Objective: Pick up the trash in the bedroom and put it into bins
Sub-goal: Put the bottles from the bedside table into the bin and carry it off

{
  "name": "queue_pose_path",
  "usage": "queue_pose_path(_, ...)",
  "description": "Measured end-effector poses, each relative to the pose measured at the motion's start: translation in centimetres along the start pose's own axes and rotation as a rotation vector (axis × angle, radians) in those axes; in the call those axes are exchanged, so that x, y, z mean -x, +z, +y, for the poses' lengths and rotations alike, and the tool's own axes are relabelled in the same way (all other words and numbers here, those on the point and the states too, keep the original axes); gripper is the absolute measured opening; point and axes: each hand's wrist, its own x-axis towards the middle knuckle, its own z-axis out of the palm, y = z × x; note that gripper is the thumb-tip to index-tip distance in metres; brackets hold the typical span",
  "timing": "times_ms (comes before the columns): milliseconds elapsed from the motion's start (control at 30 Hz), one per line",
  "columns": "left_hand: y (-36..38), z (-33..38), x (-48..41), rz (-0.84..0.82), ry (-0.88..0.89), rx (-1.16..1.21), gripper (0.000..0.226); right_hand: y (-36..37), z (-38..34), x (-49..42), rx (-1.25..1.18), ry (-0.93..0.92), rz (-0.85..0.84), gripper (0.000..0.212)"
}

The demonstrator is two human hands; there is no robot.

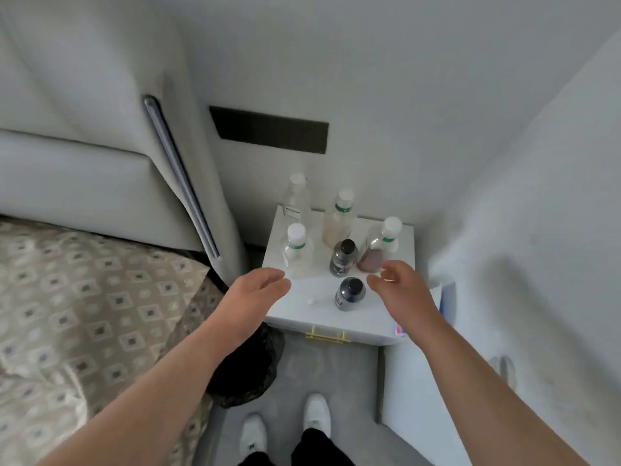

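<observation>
Several plastic bottles stand on a white nightstand (376,317): a clear white-capped bottle (297,249) at front left, a taller clear one (296,196) behind it, a bottle with tan dregs (339,220), one with brown liquid (378,247) and two small dark black-capped bottles (343,257) (349,293). My left hand (252,290) hovers open at the nightstand's front left corner, holding nothing. To the right of the nearer dark bottle my right hand (400,284) hovers with its fingers loosely curled and empty. A bin lined with a black bag (248,371) sits on the floor under my left forearm.
A bed with a patterned cover (84,314) and a grey padded headboard (84,163) fills the left. White walls close in behind and on the right. A small white scrap (311,301) lies on the nightstand. My white shoes (285,428) stand on grey floor in the narrow gap.
</observation>
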Motion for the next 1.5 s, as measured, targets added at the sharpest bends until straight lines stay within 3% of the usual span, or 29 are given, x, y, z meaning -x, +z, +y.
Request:
queue_pose_path(333,7.1,-12.1,-14.2,-0.097,-0.122,-0.395,0.061,5.8,8.0,-9.4,0.263,-0.045,-0.051,0.062)
queue_pose_path(500,9.7,-15.9,-17.1,-0.091,-0.120,-0.517,0.067,7.3,10.5,-10.3,0.263,-0.144,-0.022,0.050)
queue_pose_path(600,10.7,-16.8,-18.1,-0.041,-0.097,-0.537,0.055,8.0,11.6,-10.9,0.241,-0.199,0.002,0.042)
queue_pose_path(767,11.0,-17.2,-18.6,0.031,-0.071,-0.549,0.015,8.7,12.1,-11.4,0.188,-0.243,0.044,0.034)
queue_pose_path(833,10.7,-17.3,-18.6,0.033,-0.076,-0.494,0.004,8.5,11.9,-11.6,0.174,-0.238,0.037,0.030)
queue_pose_path(967,9.0,-16.3,-16.8,0.006,-0.065,-0.312,0.005,8.1,11.1,-11.5,0.074,-0.220,0.011,0.022)
queue_pose_path(1200,1.8,-16.8,-11.0,0.049,-0.115,-0.020,0.023,10.6,8.4,-8.9,-0.260,-0.191,-0.179,0.014)
queue_pose_path(1367,-2.7,-22.2,-9.1,0.204,-0.222,0.259,0.006,17.1,7.5,-6.6,-0.210,-0.258,-0.357,0.013)
queue_pose_path(1500,-5.2,-27.8,-8.8,0.274,-0.294,0.335,0.005,24.1,8.4,-5.4,-0.149,-0.256,-0.504,0.015)
